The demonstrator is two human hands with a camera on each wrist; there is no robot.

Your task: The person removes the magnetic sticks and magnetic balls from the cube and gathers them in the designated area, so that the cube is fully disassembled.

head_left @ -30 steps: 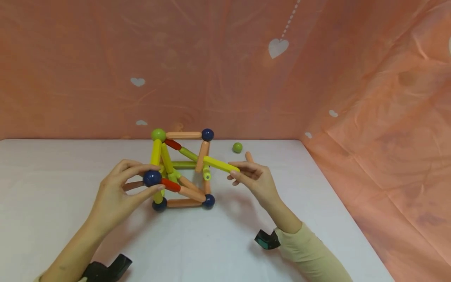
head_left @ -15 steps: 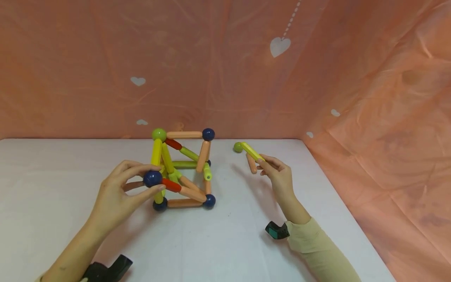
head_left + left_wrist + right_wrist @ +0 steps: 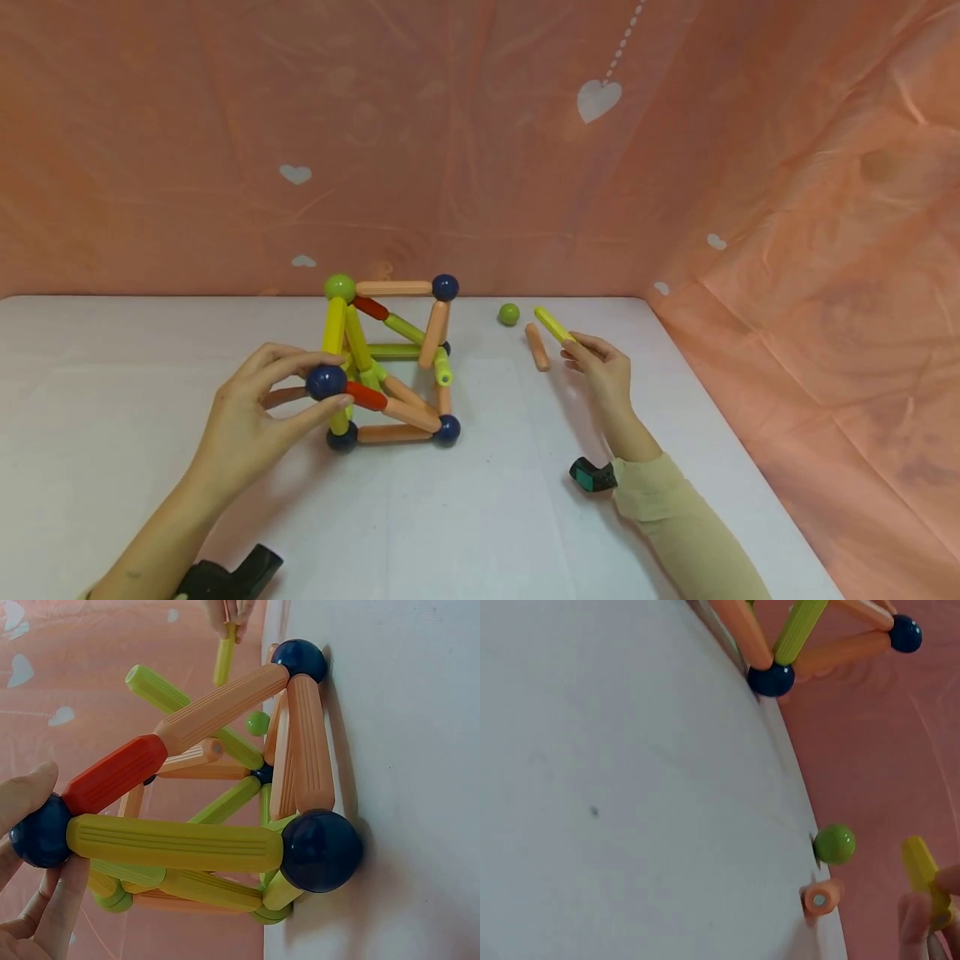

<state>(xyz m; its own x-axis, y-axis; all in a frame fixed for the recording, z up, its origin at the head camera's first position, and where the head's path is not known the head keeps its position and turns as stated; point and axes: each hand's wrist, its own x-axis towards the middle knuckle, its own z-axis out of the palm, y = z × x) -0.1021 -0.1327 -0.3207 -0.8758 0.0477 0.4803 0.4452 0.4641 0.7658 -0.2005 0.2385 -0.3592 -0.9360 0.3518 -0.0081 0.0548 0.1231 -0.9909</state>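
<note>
My left hand (image 3: 255,408) pinches a dark blue ball (image 3: 326,382) at the upper front left corner of a frame of magnetic sticks and balls. From that ball a red stick (image 3: 118,772) joined to an orange stick (image 3: 225,705) slopes to a lower ball, and a yellow stick (image 3: 176,844) runs down to another blue ball (image 3: 321,851). At the frame's right side a lime green stick (image 3: 443,367) sticks out with a free end. My right hand (image 3: 606,375) pinches a yellow stick (image 3: 553,324) by one end, off to the right of the frame.
A loose green ball (image 3: 509,314) and a loose orange stick (image 3: 537,347) lie on the white table (image 3: 465,525), between the frame and my right hand. An orange curtain (image 3: 480,150) hangs behind the table and along its right side.
My right hand has carried the yellow stick from the frame's right side out to the right, past the green ball and orange stick. My left hand keeps its hold on the blue ball.
</note>
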